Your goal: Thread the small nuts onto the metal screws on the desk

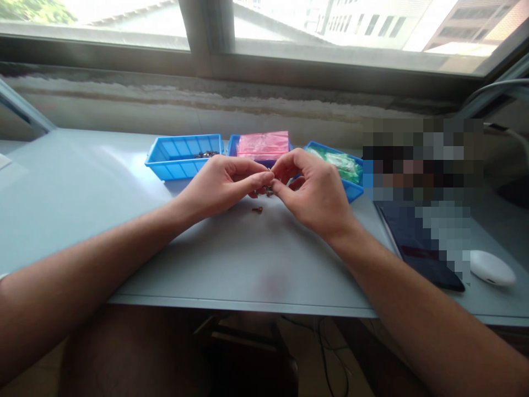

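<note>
My left hand and my right hand meet above the middle of the table. The thumb and fingers of each are pinched together, tip against tip. What they grip is too small and too covered by the fingers to name. Just under the fingertips show a few small shiny metal pieces, perhaps screws; whether they lie on the table or hang from the fingers I cannot tell. A brass-coloured screw lies on its side on the table, a little nearer to me than the fingertips.
Behind my hands stand a blue bin with dark metal parts, a bin with pink plastic bags and a bin with green bags. A dark tablet and a white rounded case lie right. The table's front edge runs below.
</note>
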A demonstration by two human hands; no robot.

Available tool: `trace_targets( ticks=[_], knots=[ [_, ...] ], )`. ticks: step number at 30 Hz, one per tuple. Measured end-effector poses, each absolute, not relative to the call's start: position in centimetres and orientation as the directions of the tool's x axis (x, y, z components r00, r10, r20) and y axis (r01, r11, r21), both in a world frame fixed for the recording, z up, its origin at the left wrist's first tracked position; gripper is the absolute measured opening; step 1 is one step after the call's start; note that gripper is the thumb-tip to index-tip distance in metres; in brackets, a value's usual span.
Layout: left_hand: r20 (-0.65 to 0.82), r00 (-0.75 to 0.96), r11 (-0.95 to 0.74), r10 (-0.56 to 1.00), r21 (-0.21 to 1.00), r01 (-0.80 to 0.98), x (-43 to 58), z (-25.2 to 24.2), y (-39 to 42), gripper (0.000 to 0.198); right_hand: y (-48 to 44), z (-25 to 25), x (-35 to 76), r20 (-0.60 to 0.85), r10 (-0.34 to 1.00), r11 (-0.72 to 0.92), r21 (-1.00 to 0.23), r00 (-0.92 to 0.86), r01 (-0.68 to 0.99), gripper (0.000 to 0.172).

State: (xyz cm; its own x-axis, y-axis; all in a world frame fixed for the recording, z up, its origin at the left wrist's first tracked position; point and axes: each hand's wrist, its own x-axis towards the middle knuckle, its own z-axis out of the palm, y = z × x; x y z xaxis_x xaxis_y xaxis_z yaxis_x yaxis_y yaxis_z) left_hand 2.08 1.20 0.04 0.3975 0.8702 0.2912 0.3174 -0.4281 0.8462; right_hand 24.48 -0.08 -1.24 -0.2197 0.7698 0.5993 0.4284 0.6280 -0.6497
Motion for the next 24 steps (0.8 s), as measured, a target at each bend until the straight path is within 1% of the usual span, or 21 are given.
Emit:
trace_targets(
  ticks=[4, 7, 11, 13, 19, 24],
  knots=[
    [0.284, 0.397, -0.403, 0.873, 0.878, 0.258, 2.2, -0.2, 1.2, 0.017, -0.1, -1.3, 24.4, 0.584, 0.765, 0.640, -0.642, -0.271, 0.422, 0.019],
    [0.277, 0.357, -0.367, 0.892, 0.905, 0.215, 2.3, -0.2, 1.2, 0.018, -0.2, -1.3, 24.4, 0.581, 0.771, 0.631, -0.642, -0.261, 0.435, 0.017],
    [0.291, 0.314, -0.373, 0.904, 0.896, 0.242, 2.2, -0.4, 1.5, 0.021, -0.3, -1.2, 24.4, 0.601, 0.767, 0.629, -0.635, -0.226, 0.448, 0.008],
    [0.312, 0.315, -0.398, 0.896, 0.879, 0.262, 2.0, -0.7, 1.7, 0.021, -0.2, -1.2, 24.4, 0.598, 0.769, 0.628, -0.636, -0.227, 0.449, 0.007],
    [0.362, 0.337, -0.454, 0.869, 0.855, 0.252, 1.9, -1.4, 2.0, 0.022, -0.1, -1.3, 24.4, 0.531, 0.800, 0.600, -0.690, -0.280, 0.405, 0.013],
    [0.377, 0.371, -0.472, 0.848, 0.856, 0.208, 2.1, -1.4, 1.9, 0.023, 0.0, -1.5, 24.4, 0.520, 0.811, 0.585, -0.694, -0.270, 0.419, 0.020]
  ],
)
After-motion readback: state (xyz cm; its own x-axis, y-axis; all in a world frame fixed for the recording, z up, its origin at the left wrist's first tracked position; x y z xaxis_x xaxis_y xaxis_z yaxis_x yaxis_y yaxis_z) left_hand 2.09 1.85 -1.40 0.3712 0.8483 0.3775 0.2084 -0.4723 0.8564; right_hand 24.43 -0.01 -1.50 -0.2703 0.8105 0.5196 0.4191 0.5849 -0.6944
